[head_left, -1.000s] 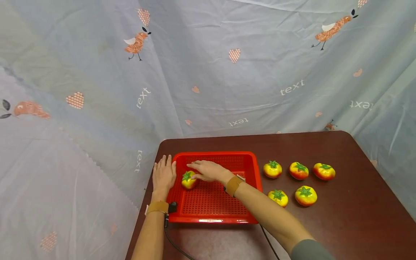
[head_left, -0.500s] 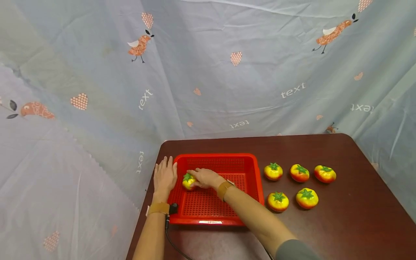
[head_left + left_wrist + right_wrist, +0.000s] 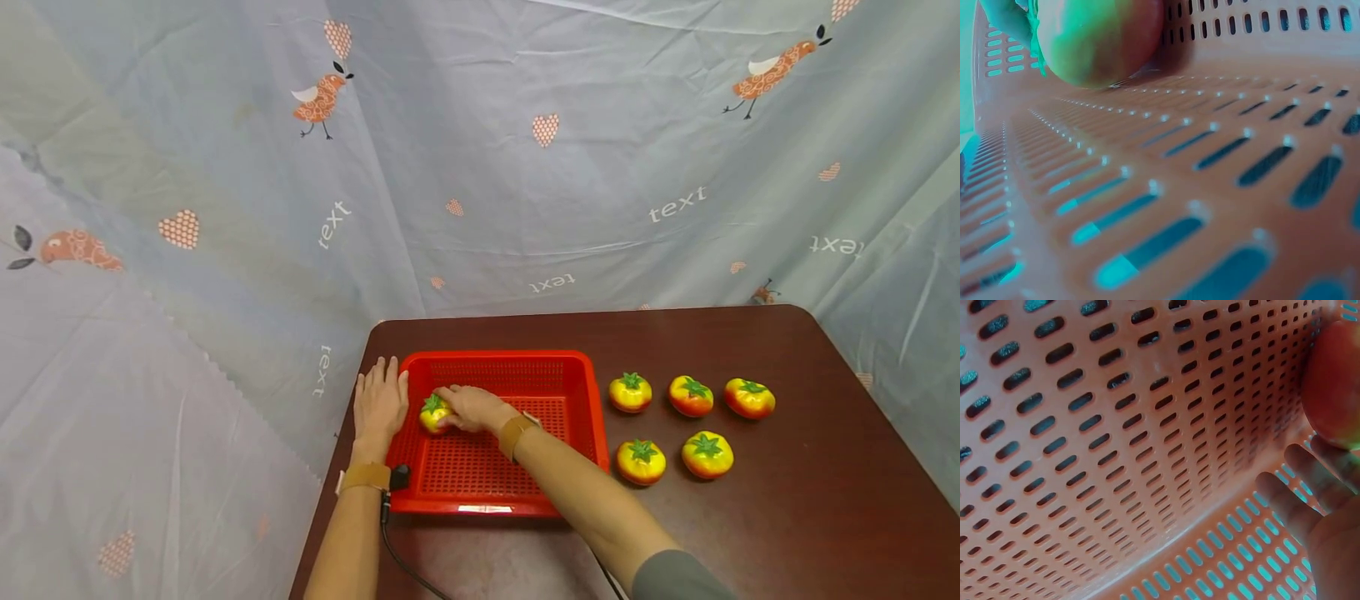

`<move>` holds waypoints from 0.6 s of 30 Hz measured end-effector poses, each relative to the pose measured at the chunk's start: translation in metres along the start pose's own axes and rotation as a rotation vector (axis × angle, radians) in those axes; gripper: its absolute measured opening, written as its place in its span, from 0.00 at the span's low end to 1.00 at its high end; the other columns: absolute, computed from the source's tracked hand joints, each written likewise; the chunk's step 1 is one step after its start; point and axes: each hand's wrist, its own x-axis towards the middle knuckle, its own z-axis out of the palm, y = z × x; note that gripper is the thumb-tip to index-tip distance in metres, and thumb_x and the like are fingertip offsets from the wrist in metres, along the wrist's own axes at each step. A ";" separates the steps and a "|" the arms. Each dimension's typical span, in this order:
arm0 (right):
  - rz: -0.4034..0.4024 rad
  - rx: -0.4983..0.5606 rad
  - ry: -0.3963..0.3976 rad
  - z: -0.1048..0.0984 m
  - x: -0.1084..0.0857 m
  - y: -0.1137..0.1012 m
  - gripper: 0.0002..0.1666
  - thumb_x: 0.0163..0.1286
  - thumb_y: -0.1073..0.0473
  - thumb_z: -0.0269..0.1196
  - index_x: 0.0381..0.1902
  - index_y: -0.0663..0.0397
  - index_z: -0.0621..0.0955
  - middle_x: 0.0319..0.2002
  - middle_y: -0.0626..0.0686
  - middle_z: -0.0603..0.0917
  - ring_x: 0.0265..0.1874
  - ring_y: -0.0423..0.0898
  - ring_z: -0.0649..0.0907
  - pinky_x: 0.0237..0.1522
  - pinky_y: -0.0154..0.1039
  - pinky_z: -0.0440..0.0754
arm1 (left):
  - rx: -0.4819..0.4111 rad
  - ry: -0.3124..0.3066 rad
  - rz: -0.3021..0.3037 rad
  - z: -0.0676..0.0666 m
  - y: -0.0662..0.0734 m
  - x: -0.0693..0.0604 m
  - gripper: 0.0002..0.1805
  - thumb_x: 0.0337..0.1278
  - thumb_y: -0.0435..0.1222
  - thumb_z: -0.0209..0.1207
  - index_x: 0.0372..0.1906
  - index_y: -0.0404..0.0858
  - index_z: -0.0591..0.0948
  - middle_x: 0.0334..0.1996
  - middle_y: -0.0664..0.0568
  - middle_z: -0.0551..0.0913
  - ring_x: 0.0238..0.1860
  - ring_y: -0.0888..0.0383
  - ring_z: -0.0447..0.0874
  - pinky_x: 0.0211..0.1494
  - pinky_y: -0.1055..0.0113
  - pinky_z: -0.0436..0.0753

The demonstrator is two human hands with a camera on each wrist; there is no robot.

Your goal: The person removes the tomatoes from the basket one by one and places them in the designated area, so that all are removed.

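A toy tomato (image 3: 433,415), yellow and red with a green star-shaped top, sits at the left end of the red plastic basket (image 3: 495,509). My right hand (image 3: 476,410) holds it from the right, thumb on the near side and fingers on the far side. The right wrist view shows the tomato (image 3: 1335,387) beyond several extended fingers (image 3: 1291,503). In the left wrist view the tomato (image 3: 1100,40) is on the perforated basket floor, with part of a hand at its left. My left hand (image 3: 380,404) rests along the basket's left rim, fingers straight.
To the basket's right, several more toy tomatoes (image 3: 707,455) lie in two rows on the dark brown table (image 3: 817,467). A patterned curtain (image 3: 480,167) hangs behind the table. Black cables (image 3: 401,562) run from the wrist straps toward the near edge.
My right hand has lowered from above the tomato, and its fingers have closed in around the right side. The left hand stays on the rim.
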 end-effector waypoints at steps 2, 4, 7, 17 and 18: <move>-0.006 -0.003 0.002 0.001 0.000 0.001 0.38 0.73 0.40 0.54 0.74 0.51 0.62 0.69 0.60 0.71 0.68 0.53 0.73 0.70 0.43 0.70 | 0.002 0.002 -0.001 0.000 0.000 0.000 0.30 0.77 0.47 0.36 0.73 0.33 0.63 0.72 0.33 0.62 0.71 0.37 0.63 0.78 0.42 0.50; -0.015 -0.007 0.019 0.002 0.000 0.002 0.38 0.72 0.40 0.54 0.73 0.51 0.62 0.68 0.60 0.72 0.67 0.53 0.74 0.69 0.43 0.71 | 0.004 -0.001 0.000 -0.001 0.001 0.000 0.30 0.77 0.47 0.36 0.73 0.33 0.63 0.72 0.33 0.62 0.71 0.37 0.62 0.78 0.42 0.50; -0.029 -0.009 0.051 0.003 -0.001 0.005 0.38 0.72 0.39 0.54 0.73 0.51 0.63 0.67 0.59 0.74 0.65 0.52 0.76 0.67 0.42 0.73 | 0.007 -0.001 0.004 -0.001 0.001 0.000 0.30 0.77 0.47 0.36 0.73 0.33 0.63 0.72 0.33 0.62 0.71 0.37 0.62 0.78 0.42 0.50; -0.076 0.077 0.122 -0.017 -0.012 0.013 0.38 0.74 0.42 0.54 0.74 0.53 0.61 0.68 0.57 0.73 0.66 0.52 0.75 0.68 0.44 0.72 | 0.021 -0.006 0.002 -0.001 0.002 0.000 0.30 0.77 0.47 0.36 0.73 0.33 0.63 0.72 0.33 0.62 0.71 0.37 0.62 0.78 0.42 0.50; -0.081 0.082 0.128 -0.020 -0.013 0.014 0.38 0.74 0.42 0.54 0.75 0.53 0.61 0.68 0.57 0.73 0.66 0.52 0.74 0.68 0.44 0.72 | 0.019 -0.007 0.001 -0.002 0.002 0.000 0.31 0.77 0.47 0.36 0.73 0.33 0.62 0.72 0.33 0.62 0.71 0.37 0.62 0.78 0.43 0.50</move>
